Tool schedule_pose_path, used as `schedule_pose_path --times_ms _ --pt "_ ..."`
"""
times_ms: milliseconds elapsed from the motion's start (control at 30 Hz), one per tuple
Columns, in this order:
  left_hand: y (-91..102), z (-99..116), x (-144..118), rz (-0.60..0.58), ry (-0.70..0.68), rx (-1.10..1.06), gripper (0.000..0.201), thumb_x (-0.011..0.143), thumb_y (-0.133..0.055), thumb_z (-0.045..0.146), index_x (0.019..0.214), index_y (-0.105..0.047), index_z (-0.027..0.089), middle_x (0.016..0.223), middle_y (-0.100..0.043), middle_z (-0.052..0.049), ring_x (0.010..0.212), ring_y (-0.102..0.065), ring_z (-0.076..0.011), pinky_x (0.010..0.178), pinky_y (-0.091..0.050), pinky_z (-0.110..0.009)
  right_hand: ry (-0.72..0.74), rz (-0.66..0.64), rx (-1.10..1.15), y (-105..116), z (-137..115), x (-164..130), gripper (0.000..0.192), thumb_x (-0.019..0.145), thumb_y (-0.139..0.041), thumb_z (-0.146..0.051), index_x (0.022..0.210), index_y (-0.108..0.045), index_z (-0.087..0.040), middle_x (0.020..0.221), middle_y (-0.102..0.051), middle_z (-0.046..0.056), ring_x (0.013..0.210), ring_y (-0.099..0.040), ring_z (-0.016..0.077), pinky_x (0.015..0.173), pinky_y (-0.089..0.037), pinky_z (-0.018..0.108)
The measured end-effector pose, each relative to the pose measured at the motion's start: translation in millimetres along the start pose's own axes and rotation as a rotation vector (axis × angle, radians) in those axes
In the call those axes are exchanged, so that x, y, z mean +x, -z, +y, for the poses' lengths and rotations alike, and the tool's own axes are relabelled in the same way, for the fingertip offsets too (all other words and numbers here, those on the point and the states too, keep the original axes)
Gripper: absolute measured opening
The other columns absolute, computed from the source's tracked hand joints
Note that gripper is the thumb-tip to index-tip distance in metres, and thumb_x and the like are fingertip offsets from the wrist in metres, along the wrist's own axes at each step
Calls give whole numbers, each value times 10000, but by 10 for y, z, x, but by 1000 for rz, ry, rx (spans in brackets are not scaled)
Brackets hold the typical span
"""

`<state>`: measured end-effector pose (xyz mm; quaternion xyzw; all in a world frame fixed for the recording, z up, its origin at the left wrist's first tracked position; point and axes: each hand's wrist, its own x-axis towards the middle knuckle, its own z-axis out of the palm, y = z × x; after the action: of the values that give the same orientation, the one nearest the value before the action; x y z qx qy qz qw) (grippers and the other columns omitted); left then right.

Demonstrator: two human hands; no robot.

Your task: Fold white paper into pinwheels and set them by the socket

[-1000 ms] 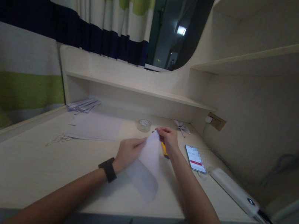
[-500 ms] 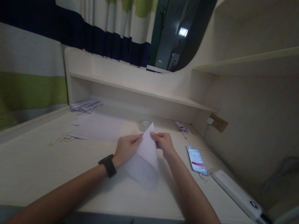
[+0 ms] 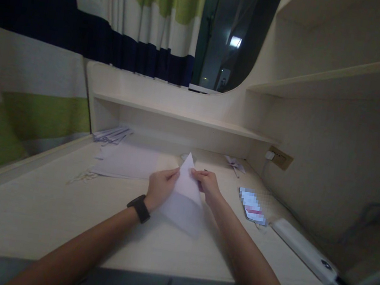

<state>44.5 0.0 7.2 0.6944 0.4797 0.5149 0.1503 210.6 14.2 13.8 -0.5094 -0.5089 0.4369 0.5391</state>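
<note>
Left hand [image 3: 162, 187]: pinched closed on left edge of folded white paper [image 3: 186, 184] | right hand [image 3: 206, 183]: pinched closed on right edge | paper: over surface [image 3: 99, 224], tip before half-hidden tape roll [image 3: 183, 157] | outward: phone [image 3: 252, 206] right, loose sheets [image 3: 130, 160] left

Thin, matt white paper is seen in the folded sheet [image 3: 186, 187] at the centre. The same dull paper finish is shared by the flat sheets [image 3: 131, 162] at far left and the narrow strips [image 3: 112, 135] beyond them. The desktop [image 3: 91, 228] is surfaced in smooth, pale, wood-like board. Soft, matt cloth is hung in gathered folds as the curtain [image 3: 141, 16] at far left; dark, glossy glass is set in the window [image 3: 218, 47] beside it. At right, smooth white plastic is shown by the power strip [image 3: 302, 249]. The wristband [image 3: 139, 208] at left is finished in matt black; its material cannot be told.
</note>
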Motion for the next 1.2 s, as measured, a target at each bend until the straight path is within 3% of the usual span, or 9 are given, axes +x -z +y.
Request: schedule_pose_path --times_ms 267,500,633,767,933,1200 --pt "14 -5 18 20 50 -75 243 838 -552 287 1021 -699 223 1044 -681 -46 964 -655 -221 849 -500 -334 9 48 59 -40 43 3 357 540 -749 -456 594 -654 -117 517 -591 16 425 -439 92 415 -286 219" --pt "-20 -69 43 -1 131 -357 269 787 -606 300 994 -708 162 1025 -691 -73 928 -665 -231 824 -518 -340 124 25 -25 -12 40 4 400 582 -716 -509 612 -673 -112 537 -608 24 439 -435 95 426 -283 220" --pt "-25 -101 52 43 171 -377 282 773 -619 297 992 -707 143 1027 -690 -91 926 -665 -234 835 -519 -350 71 7 -93 -1 49 16 438 604 -691 -545 525 -624 -120 450 -533 1 391 -363 75 395 -212 217" --pt "-25 -125 65 35 172 -356 284 781 -614 305 1000 -703 149 1029 -690 -91 929 -665 -234 829 -524 -356 48 -12 -85 7 14 -5 416 589 -714 -527 552 -638 -120 472 -560 14 394 -395 81 390 -241 209" --pt "-4 -156 107 77 194 -334 266 774 -626 297 986 -707 158 1015 -696 -87 928 -666 -236 809 -535 -357 -103 -139 -58 18 -80 -67 381 583 -745 -490 570 -635 -125 507 -600 32 411 -468 93 392 -307 198" --pt "3 -222 151 119 171 -316 270 773 -629 310 982 -711 160 1015 -699 -86 946 -660 -236 833 -527 -357 -129 -203 -76 38 -67 -55 401 585 -745 -511 564 -633 -126 500 -599 29 406 -465 94 385 -315 202"
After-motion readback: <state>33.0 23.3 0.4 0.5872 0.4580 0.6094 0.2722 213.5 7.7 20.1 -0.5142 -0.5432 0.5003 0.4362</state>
